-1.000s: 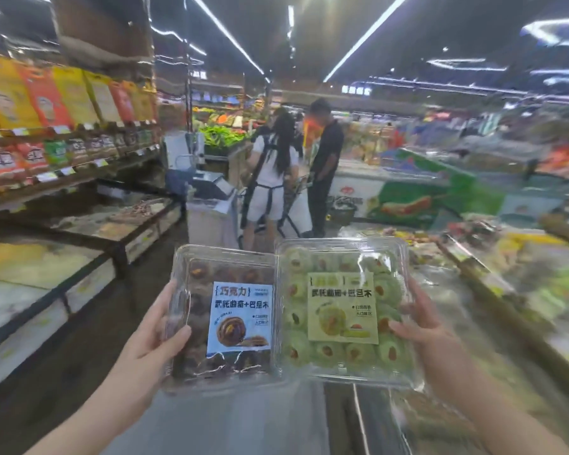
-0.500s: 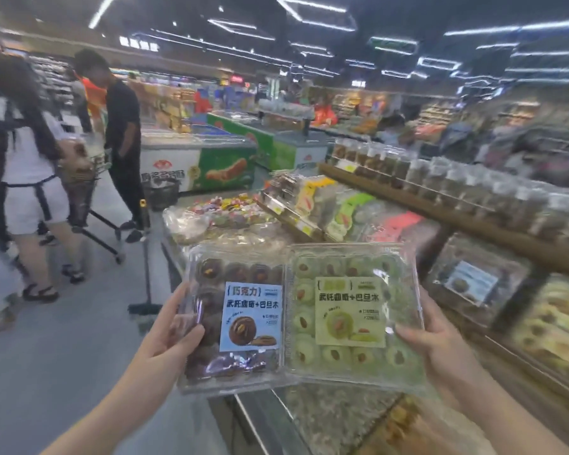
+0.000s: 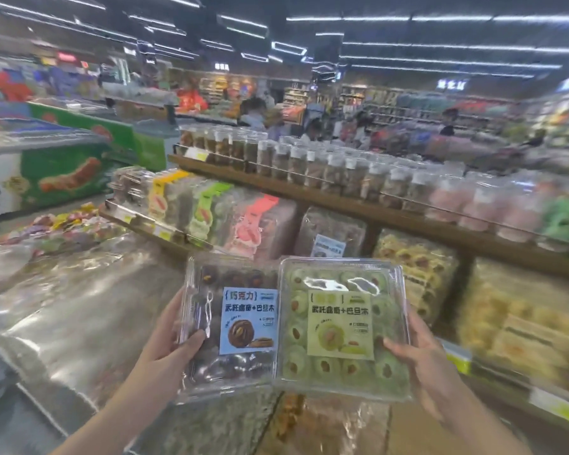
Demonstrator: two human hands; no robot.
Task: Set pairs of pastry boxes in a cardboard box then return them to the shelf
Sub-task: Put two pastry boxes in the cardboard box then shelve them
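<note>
Two clear plastic pastry boxes are held side by side in front of me. The chocolate pastry box (image 3: 234, 326), with a blue label, is gripped at its left edge by my left hand (image 3: 170, 339). The green pastry box (image 3: 340, 330), with a pale yellow-green label, overlaps the chocolate one slightly and is gripped at its right edge by my right hand (image 3: 421, 366). Behind them stands the wooden shelf (image 3: 408, 221), with similar pastry boxes (image 3: 329, 238) in its lower tier. No cardboard box is in view.
Clear jars (image 3: 309, 165) line the shelf's top tier. Upright packs with yellow, green and pink tags (image 3: 211, 208) stand to the left. Glossy plastic-covered bins (image 3: 79, 297) lie at the lower left. A green freezer (image 3: 63, 169) and blurred shoppers (image 3: 253, 113) are further back.
The view has swung right, from the aisle with two people to the pastry shelf. Both hands kept hold of the boxes, and the green box now overlaps the chocolate one.
</note>
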